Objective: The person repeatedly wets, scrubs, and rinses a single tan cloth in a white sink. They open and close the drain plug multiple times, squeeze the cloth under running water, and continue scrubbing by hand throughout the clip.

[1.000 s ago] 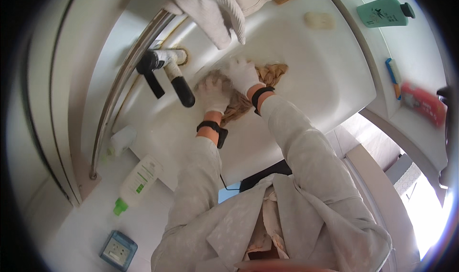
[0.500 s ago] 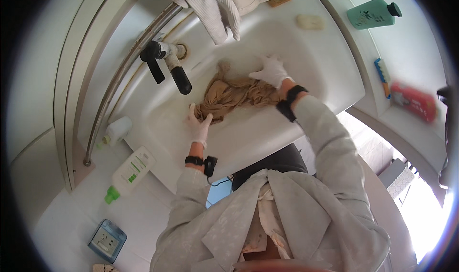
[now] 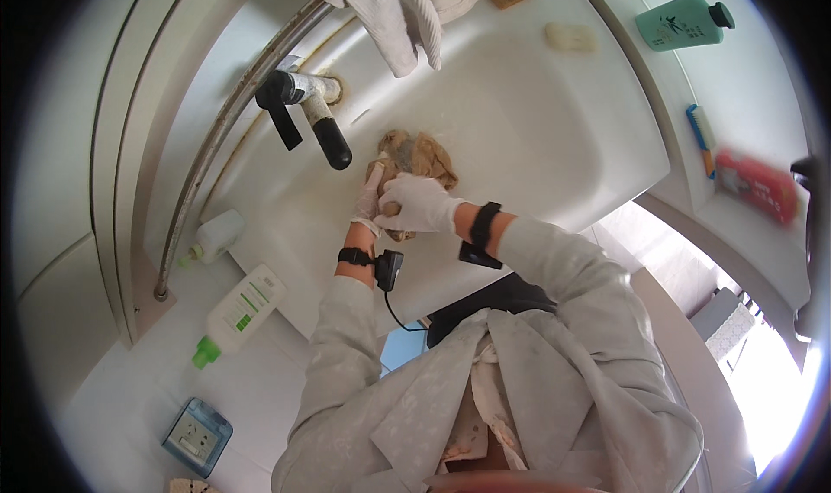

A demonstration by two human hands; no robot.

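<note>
A wet brown cloth [image 3: 430, 160] lies bunched in the white sink [image 3: 528, 147], below and to the right of the tap. My right hand [image 3: 421, 202], in a thin white glove, is closed on the near part of the cloth, and a bit of brown shows by its curled fingers. Close against it, my gloved left hand [image 3: 369, 197] grips the cloth's left side, its fingers partly hidden by the cloth and the right hand. A small end of the cloth hangs out beneath the two hands.
A tap with black handle and spout [image 3: 316, 121] juts over the sink. Pale ribbed fabric [image 3: 389, 17] drapes over the far rim. Soap [image 3: 570, 37] rests at the right. Bottles, including a white one [image 3: 247, 311] and a green one [image 3: 681, 23], and a brush [image 3: 701, 138] stand or lie around.
My right hand, open at the cloth's right end before, has moved left and closed next to my left hand. The stretched-out cloth is now gathered into a smaller bunch.
</note>
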